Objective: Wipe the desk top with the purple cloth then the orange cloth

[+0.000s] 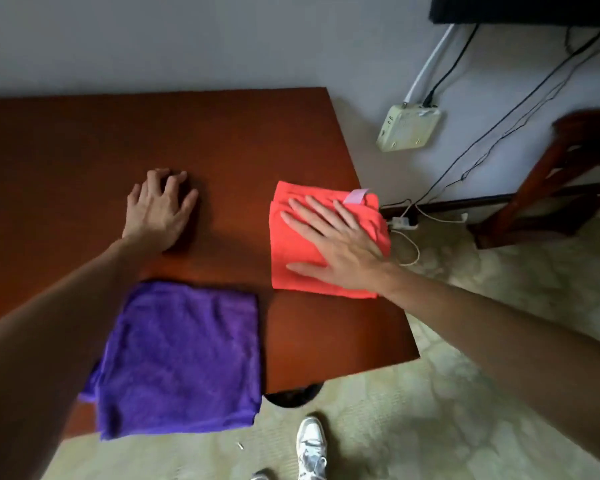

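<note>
Orange cloth (326, 237) apparently flat under right hand (340, 244)

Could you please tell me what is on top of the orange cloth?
The right hand lies flat on the orange cloth, fingers spread. The cloth part beneath it is hidden.

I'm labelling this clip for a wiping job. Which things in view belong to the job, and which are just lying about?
Part of the job:
- desk top
- purple cloth, lying untouched at the near edge
- orange cloth, under the flat right hand
- left hand, resting on the bare desk

Just lying about:
- white box on the wall
- cables
- wooden chair
- shoe
</note>
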Action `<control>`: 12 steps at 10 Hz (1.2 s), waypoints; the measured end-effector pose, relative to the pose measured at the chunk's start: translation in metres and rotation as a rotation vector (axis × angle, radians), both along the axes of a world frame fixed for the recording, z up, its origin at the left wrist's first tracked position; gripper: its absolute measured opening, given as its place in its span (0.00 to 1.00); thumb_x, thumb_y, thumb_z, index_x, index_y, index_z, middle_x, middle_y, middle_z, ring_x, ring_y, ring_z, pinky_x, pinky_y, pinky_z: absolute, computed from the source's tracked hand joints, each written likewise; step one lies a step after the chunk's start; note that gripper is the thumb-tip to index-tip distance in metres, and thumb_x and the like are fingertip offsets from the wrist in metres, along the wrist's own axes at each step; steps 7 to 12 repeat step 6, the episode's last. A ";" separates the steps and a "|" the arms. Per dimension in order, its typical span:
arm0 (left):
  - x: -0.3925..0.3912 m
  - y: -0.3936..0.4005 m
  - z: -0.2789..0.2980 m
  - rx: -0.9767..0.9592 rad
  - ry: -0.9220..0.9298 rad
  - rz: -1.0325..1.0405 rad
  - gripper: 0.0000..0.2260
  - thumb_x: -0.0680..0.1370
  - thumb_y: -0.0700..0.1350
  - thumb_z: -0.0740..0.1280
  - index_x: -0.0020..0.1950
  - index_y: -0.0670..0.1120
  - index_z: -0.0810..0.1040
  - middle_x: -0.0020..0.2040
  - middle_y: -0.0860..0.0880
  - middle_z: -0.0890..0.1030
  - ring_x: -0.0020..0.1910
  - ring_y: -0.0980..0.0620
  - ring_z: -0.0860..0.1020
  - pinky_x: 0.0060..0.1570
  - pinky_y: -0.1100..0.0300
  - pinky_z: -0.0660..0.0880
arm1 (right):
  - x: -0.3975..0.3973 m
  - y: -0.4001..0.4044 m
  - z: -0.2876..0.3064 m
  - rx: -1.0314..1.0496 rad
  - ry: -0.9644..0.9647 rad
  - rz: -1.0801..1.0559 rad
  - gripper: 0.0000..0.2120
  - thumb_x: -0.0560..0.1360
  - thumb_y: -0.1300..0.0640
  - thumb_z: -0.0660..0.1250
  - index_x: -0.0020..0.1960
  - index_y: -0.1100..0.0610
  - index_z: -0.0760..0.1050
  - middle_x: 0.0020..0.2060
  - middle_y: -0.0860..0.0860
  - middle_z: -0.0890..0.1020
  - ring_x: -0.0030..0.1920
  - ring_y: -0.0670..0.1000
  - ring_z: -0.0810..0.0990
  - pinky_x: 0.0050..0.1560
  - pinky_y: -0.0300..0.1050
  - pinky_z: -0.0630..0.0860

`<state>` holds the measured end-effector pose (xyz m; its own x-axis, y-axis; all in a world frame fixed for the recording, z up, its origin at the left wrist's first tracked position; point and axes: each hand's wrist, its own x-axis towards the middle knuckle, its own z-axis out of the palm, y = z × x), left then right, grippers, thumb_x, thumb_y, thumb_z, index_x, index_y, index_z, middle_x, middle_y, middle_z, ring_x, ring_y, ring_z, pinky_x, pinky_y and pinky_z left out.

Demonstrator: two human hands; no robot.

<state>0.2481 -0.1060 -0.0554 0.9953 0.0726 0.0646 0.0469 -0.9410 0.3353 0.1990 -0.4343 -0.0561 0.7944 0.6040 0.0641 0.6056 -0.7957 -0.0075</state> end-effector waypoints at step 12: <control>-0.216 -0.063 0.055 -0.215 0.078 -0.228 0.18 0.75 0.54 0.58 0.56 0.46 0.80 0.54 0.39 0.73 0.52 0.36 0.75 0.50 0.42 0.76 | -0.130 0.025 0.043 0.035 0.198 -0.092 0.30 0.79 0.39 0.65 0.77 0.50 0.69 0.79 0.50 0.66 0.78 0.56 0.65 0.76 0.59 0.62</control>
